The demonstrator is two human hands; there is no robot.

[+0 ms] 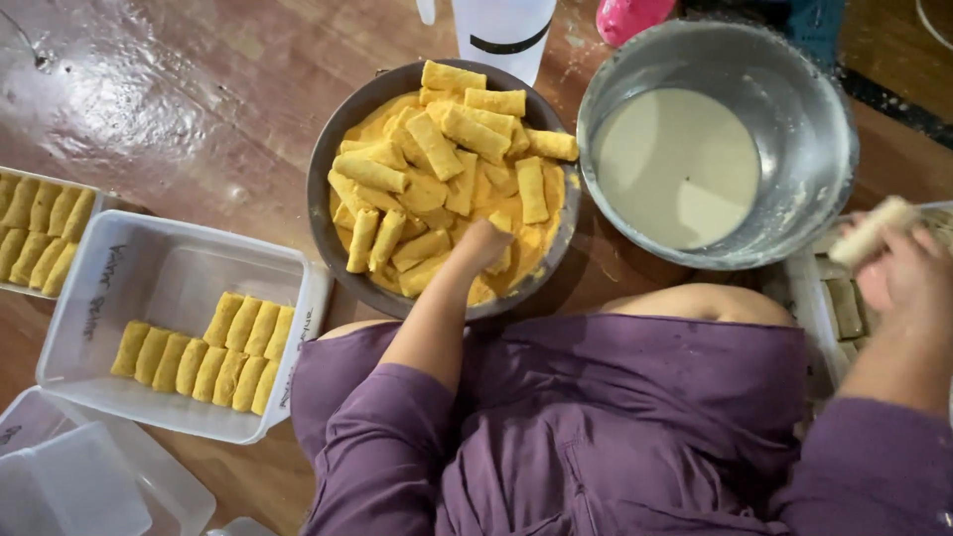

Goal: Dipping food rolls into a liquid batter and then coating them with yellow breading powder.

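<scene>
Lap: purple clothing [615, 427] fills the lower view, nearest the camera
Left hands: left hand [483, 245] dips into the dark round pan [333, 149], fingers curled down among yellow crumbed rolls [437, 149]; whether it holds one, cannot tell
Right hands: right hand [898, 268] is closed around a pale uncoated roll [872, 231], just beside the metal bowl [814, 129] of white batter [678, 167]
Plastic container [169, 268]: rows of coated rolls [204, 352], left of the pan on the wet brown worktop [179, 109]

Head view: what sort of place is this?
Likely a home or small food-prep spot on a wooden floor: breadcrumb pan of rolls, batter bowl, plastic container of coated rolls.
</scene>
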